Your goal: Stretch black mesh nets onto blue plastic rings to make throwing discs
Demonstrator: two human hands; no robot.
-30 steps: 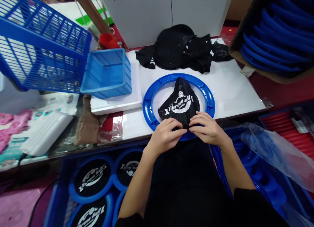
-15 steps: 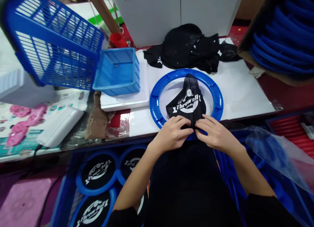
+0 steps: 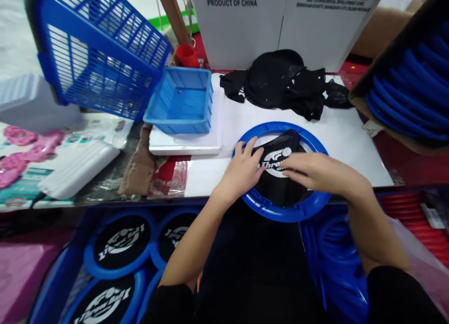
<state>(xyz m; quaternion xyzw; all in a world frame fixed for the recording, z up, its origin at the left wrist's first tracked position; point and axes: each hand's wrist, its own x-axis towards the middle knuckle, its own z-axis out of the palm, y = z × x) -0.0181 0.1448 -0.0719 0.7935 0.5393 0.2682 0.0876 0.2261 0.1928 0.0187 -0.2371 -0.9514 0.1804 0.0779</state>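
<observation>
A blue plastic ring (image 3: pixel 286 215) lies on the white board close to the table's front edge. Inside it is a piece of black mesh fabric (image 3: pixel 271 186) with a white "Throw" print, partly folded and partly hidden by my hands. My left hand (image 3: pixel 243 169) rests over the ring's left side with its fingers spread, the tips on the ring and the fabric's edge. From the right, my right hand (image 3: pixel 312 172) reaches across the ring, thumb and fingers closed on the fabric near the print. Behind the ring lies a pile of black fabric pieces (image 3: pixel 273 81).
A light-blue bin (image 3: pixel 178 123) stands left of the ring, beside a tilted blue basket (image 3: pixel 101 48). White cartons (image 3: pixel 242 34) stand behind. At right, a box holds stacked blue rings (image 3: pixel 410 90). Below the table edge are finished-looking printed discs (image 3: pixel 121 244) and more blue rings (image 3: pixel 336 249).
The ring now sits nearer the table edge. My left hand has moved from the fabric's near end to the ring's left side; my right hand has moved up over the print. The view has shifted.
</observation>
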